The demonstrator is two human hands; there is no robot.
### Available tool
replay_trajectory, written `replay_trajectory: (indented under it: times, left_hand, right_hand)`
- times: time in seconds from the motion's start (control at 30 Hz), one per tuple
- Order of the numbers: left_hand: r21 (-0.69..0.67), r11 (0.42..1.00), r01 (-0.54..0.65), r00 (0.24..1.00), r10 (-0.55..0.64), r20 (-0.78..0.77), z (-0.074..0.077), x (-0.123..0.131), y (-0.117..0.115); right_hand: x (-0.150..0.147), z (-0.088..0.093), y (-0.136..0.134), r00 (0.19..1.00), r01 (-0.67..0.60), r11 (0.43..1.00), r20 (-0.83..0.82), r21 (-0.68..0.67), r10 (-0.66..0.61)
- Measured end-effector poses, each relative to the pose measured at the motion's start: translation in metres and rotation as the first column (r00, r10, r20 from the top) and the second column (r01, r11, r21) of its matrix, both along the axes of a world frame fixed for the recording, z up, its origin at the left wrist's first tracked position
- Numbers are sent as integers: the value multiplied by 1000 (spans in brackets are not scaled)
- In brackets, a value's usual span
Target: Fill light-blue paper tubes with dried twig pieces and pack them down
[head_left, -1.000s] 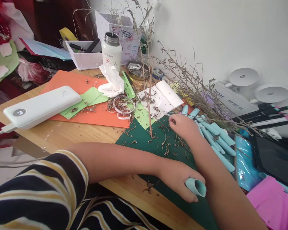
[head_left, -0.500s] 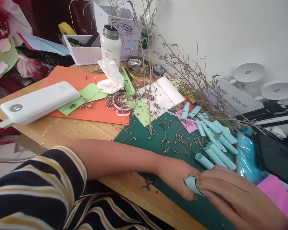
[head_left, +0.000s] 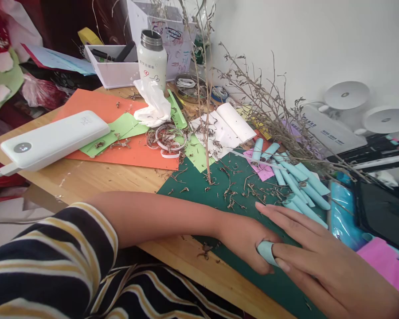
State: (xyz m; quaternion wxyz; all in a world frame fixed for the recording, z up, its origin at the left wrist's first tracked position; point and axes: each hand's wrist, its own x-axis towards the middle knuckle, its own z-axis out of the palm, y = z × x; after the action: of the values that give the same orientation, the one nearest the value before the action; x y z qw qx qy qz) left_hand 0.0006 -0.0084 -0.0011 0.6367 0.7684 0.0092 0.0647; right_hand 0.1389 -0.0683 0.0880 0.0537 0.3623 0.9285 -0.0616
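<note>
Over the near part of the green mat [head_left: 216, 195], the left hand [head_left: 248, 243] grips a blue paper tube [head_left: 266, 252]. Right of it, the right hand [head_left: 335, 266] meets the tube's open end, upper fingers stretched out; whether it pinches the rim, I cannot tell. Blue rolls [head_left: 293, 186] lie beyond, far right.

Blue tube [head_left: 266, 252] in left hand [head_left: 244, 241]

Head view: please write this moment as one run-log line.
left hand: grips light-blue rolled-paper tube; right hand: reaches to tube's end; nearby: light-blue paper rolls, dark-green sheet
</note>
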Motion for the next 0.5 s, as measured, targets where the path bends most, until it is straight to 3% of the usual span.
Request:
replay_trajectory:
  times: [0.13,0.23,0.27,0.33,0.4,0.5]
  left_hand:
    - [-38,999,16,998,-13,62,-4,1,0]
    - [-59,998,9,999,-7,48,-3,-1,0]
    - [-65,998,2,999,1,39,-3,-2,0]
    - [-90,996,4,999,-1,34,-2,-4,1]
    - [-127,992,27,999,-21,46,-3,-4,1]
    - [-151,987,50,998,-42,52,-3,-4,2]
  right_hand:
    - [-1,18,9,987,25,999,-158,41,-18]
    - [-15,15,36,944,231,948,-286,217,-164]
    - [-23,9,49,937,323,895,-237,308,-257]
    - [-40,-8,76,931,329,862,23,386,-366]
    - [-53,-27,102,869,359,872,221,334,-442]
    - [-61,-49,129,796,427,866,346,260,-496]
